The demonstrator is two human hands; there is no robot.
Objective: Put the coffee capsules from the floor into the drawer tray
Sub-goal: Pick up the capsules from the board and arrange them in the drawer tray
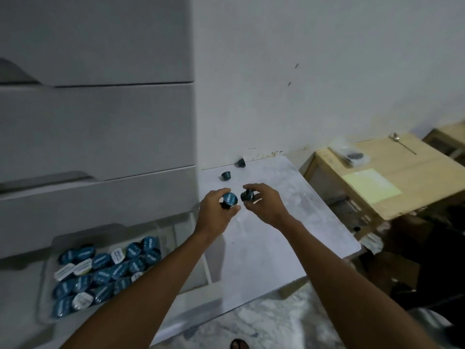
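While left hand (217, 211) and right hand (266, 201) fingers (256, 187) are each pinching a capsule (230, 199), the drawer tray (47, 274) is lying back-left of them, nearer the left.

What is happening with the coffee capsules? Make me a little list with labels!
left hand: holds a blue-lidded capsule
right hand: holds a dark capsule
left on floor: two loose capsules, one near the hands, one by the wall
drawer tray: pulled out, holding many tray capsules, mostly blue lids, a few white
nearby: cardboard box with a spoon on top
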